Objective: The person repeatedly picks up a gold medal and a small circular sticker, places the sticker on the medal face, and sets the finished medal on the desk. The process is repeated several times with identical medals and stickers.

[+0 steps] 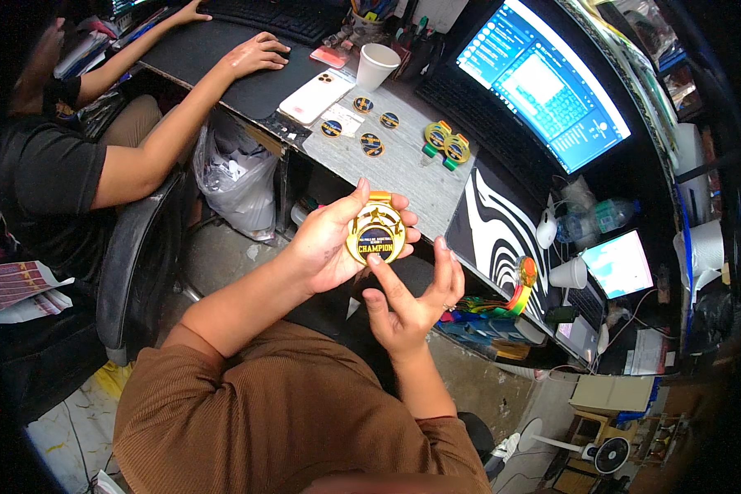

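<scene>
L hand (325, 239) grips a gold medal (376, 239) on an orange ribbon (379, 197), fingers curled round its back; R hand (412, 306) holds nothing, fingers part-spread, index tip at medal's lower rim, prob. touching. Beyond, grey desktop (424, 193) is bare betw. front edge & round discs (389, 121); two more medals (446, 146) to their R; phone (313, 97), white cup (377, 67) farther back; co-worker's hand (257, 56) far L.
</scene>
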`<act>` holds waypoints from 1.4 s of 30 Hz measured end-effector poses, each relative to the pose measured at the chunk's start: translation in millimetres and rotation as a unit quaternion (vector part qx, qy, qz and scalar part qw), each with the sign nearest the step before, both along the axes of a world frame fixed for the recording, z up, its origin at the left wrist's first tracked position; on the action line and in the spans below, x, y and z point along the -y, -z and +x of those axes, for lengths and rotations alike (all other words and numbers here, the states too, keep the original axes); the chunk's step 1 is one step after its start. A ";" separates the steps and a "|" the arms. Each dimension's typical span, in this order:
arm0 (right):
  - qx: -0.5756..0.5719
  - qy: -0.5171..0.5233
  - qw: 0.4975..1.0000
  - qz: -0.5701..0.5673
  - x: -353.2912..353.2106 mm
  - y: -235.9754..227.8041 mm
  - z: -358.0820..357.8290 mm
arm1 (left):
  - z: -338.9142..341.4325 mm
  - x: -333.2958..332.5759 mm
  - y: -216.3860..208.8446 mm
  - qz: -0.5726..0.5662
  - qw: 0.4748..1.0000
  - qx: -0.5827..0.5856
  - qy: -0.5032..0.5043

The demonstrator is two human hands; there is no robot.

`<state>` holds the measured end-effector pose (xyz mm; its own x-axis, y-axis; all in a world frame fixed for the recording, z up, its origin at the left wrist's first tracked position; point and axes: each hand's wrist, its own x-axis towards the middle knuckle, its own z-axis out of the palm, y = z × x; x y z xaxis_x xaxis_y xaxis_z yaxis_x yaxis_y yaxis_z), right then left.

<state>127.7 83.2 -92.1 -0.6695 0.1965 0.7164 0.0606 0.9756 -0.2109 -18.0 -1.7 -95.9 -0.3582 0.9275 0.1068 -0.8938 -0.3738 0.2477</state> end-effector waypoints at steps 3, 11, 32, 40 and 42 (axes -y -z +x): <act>-0.006 0.013 1.000 0.017 -5.8 -4.4 3.2 | 1.4 3.4 -3.1 -0.001 1.000 -0.010 -0.002; -0.038 0.010 0.999 0.010 -3.4 -12.4 -4.1 | 14.1 11.0 -12.0 -0.032 0.998 -0.055 0.005; -0.164 -0.250 0.604 -0.738 27.9 -13.9 29.8 | 90.5 20.7 -29.8 -0.073 0.960 -0.219 -0.160; -0.194 -0.232 0.611 -0.731 27.7 -12.9 28.0 | 97.8 23.9 -28.3 -0.078 0.946 -0.276 -0.153; -0.201 -0.234 0.608 -0.731 28.1 -12.4 27.6 | 98.3 23.5 -27.2 -0.080 0.945 -0.277 -0.154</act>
<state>155.3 55.1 -79.7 -0.7257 0.6759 0.1283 -0.4946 -0.3830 -0.7802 80.3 -25.2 -68.6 -0.5444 0.8085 0.2236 -0.4654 -0.5129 0.7213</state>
